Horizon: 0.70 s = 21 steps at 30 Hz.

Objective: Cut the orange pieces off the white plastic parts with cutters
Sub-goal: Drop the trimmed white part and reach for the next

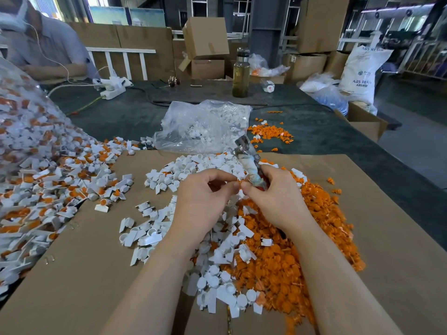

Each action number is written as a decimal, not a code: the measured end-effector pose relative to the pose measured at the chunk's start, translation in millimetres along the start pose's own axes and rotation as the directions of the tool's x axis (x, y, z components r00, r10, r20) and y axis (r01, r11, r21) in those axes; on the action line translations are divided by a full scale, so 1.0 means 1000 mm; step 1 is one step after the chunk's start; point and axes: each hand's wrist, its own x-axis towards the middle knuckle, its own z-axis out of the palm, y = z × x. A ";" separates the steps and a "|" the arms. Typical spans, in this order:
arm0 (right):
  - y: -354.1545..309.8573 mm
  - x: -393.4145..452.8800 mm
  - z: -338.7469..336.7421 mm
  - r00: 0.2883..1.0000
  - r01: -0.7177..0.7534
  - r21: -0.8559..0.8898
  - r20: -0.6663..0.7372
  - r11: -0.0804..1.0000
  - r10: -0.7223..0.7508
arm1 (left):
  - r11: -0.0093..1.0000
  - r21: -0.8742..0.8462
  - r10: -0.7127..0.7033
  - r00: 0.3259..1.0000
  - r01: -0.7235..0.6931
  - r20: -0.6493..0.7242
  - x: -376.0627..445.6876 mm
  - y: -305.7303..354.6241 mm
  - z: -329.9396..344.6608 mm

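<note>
Right hand (278,197) grip wraps the cutters (250,163), tool head pointing away. Left hand (205,194) grip pinches a small orange piece (238,183) at the fingertips, above the cardboard-covered tabletop (84,262). Risk: fingertips sit close together; a slip could nick them or fling the piece.

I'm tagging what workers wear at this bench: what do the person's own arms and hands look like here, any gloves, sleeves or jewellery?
Both arms are bare up to the bottom edge of the picture, with no sleeve in view. The left hand and the right hand wear no gloves. No ring, watch or wristband shows on either, and no tape or markings.
</note>
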 end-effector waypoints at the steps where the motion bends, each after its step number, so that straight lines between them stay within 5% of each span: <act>1: 0.000 0.000 0.000 1.000 -0.002 0.006 -0.015 1.000 0.002 | 0.999 -0.030 -0.020 1.000 0.020 -0.005 0.000 0.001 0.001; 9: -0.002 -0.001 0.003 0.989 -0.025 0.013 -0.146 1.000 0.027 | 0.896 -0.404 -0.219 0.975 0.184 -0.041 0.000 0.005 0.002; 21: -0.007 -0.003 0.007 0.983 0.000 -0.065 -0.185 0.998 -0.012 | 0.939 -0.323 -0.169 0.976 0.118 -0.136 -0.003 0.006 0.009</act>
